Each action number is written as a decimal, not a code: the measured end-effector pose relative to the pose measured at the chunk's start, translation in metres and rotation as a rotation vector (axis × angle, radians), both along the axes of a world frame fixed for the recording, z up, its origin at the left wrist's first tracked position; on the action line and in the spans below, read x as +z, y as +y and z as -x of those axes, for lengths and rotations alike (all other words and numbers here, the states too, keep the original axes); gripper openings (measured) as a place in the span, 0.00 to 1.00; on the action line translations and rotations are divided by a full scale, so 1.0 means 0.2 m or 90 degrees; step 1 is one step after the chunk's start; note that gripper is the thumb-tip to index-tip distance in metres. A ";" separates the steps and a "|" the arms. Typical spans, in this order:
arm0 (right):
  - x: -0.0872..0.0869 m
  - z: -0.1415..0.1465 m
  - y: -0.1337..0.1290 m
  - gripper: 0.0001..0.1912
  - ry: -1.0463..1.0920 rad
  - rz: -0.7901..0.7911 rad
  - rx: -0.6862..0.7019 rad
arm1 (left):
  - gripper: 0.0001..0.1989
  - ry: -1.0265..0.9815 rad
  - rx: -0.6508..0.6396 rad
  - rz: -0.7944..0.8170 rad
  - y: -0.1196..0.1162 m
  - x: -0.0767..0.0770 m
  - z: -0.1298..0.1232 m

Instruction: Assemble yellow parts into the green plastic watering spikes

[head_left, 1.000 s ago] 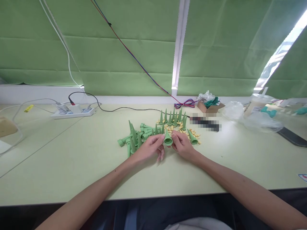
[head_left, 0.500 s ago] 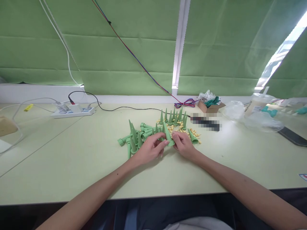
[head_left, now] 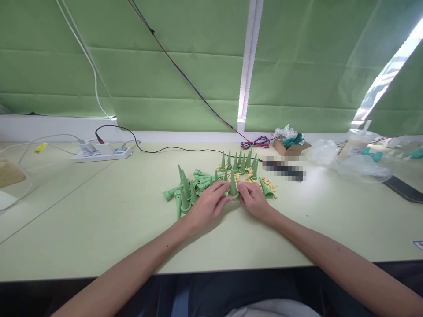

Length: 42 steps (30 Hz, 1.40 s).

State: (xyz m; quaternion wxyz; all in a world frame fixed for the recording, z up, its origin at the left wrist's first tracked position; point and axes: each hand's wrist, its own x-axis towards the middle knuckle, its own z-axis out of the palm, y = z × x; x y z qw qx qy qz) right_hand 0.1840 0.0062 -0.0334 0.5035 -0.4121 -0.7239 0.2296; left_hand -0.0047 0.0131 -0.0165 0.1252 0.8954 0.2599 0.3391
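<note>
Between my hands a green cone (head_left: 233, 186) stands upright near the table's middle. My left hand (head_left: 213, 199) has its thumb and fingers on the left side of its base. From the right, my right hand (head_left: 253, 197) pinches the same base. Several upright cones (head_left: 242, 164) stand behind my hands, with small yellow parts (head_left: 268, 184) scattered around them. A green cone lying on its side (head_left: 266, 188) is just right of my right hand. More green cones (head_left: 185, 187), some upright and some lying, are heaped to the left of my left hand.
A white power strip (head_left: 102, 152) with cables sits at the back left. At the back right are a small cardboard box (head_left: 290, 149), a pixelated dark object (head_left: 284, 170), a drink cup (head_left: 353, 143) in plastic and a black phone-like slab (head_left: 405, 189).
The cone between my hands was tilted and its open base faced me; now it stands upright and lower. My left fingers have come down around its base.
</note>
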 end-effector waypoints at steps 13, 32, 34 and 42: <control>-0.01 0.01 0.02 0.31 0.006 0.080 -0.054 | 0.11 0.003 0.014 -0.050 0.00 0.00 -0.01; -0.01 0.00 0.01 0.30 -0.054 0.057 -0.002 | 0.16 -0.112 0.033 0.430 -0.04 0.07 -0.04; -0.01 0.00 0.01 0.30 -0.063 0.049 0.004 | 0.16 -0.124 0.013 0.484 -0.04 0.08 -0.04; 0.00 -0.01 0.00 0.28 -0.091 -0.009 0.006 | 0.20 -0.179 -0.045 0.622 -0.02 0.10 -0.04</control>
